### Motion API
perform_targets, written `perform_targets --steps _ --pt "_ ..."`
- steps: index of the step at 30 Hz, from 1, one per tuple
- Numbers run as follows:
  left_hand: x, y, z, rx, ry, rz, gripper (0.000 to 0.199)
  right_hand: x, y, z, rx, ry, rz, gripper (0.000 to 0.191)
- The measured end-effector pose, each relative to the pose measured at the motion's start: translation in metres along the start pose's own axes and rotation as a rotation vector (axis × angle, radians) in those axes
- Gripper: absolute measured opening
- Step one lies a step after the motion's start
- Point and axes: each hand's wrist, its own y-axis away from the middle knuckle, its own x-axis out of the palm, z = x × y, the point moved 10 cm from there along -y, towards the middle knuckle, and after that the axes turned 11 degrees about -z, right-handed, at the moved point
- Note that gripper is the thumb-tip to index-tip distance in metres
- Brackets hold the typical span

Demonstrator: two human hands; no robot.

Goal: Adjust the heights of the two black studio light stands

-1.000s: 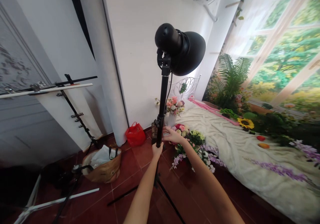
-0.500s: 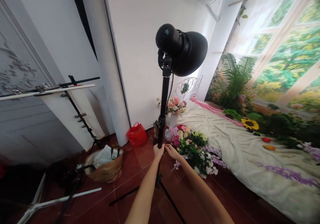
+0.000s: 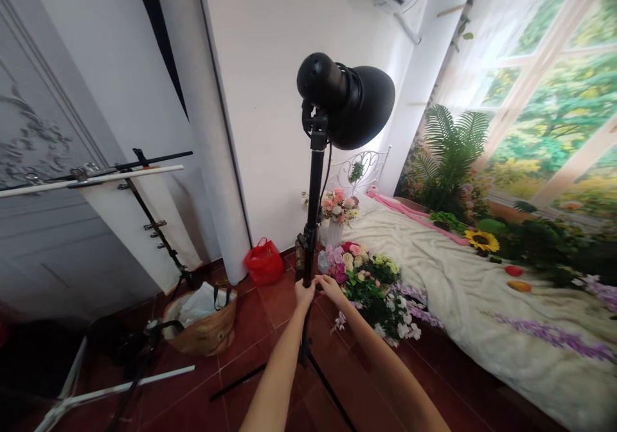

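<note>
Our left hand (image 3: 304, 292) is wrapped around the black, tubular light stand (image 3: 315, 188); our right hand (image 3: 330, 288), half curled just beside it, may grip something, but we cannot tell. Above both rises the matte, rounded lamp head (image 3: 364, 107); beyond, leftward, slumps a glossy red bag (image 3: 265, 263).

A black lamp (image 3: 366, 107) tops a black stand (image 3: 315, 194) in the upper middle of the frame; lower down, the left hand (image 3: 304, 292) grips the stand and the right hand (image 3: 330, 290) has its fingertips close beside it. At right, a sunflower (image 3: 482, 240) lies on a pale-covered bed (image 3: 400, 229), flower bunches (image 3: 364, 278) beside it. Left of centre, a red bag (image 3: 265, 265) and a tan basket (image 3: 209, 334) sit on reddish floor tiles (image 3: 255, 323).
</note>
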Motion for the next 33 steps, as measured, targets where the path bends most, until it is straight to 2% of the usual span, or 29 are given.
perform_targets --steps 7,13,18,21,26,33 --pt "-0.003 0.0 0.002 0.005 -0.062 -0.027 0.02 -0.011 0.003 -0.011 0.055 -0.046 -0.002 0.022" --pt "-0.003 0.002 -0.002 0.004 -0.052 -0.04 0.019 -0.009 0.007 -0.003 -0.069 0.033 0.042 0.025" --pt "-0.002 0.003 -0.002 -0.011 -0.044 -0.032 0.018 -0.004 0.007 0.0 -0.133 0.011 0.062 0.027" --pt "-0.002 0.002 -0.001 -0.016 -0.044 -0.036 0.018 -0.004 0.006 -0.006 -0.156 0.021 0.049 0.026" --pt "-0.002 0.002 0.004 -0.033 -0.053 -0.033 0.019 -0.006 0.003 -0.025 -0.089 0.042 0.022 0.037" --pt "-0.001 -0.001 0.009 -0.012 -0.035 -0.042 0.019 -0.013 -0.007 -0.025 -0.08 0.102 -0.1 0.039"
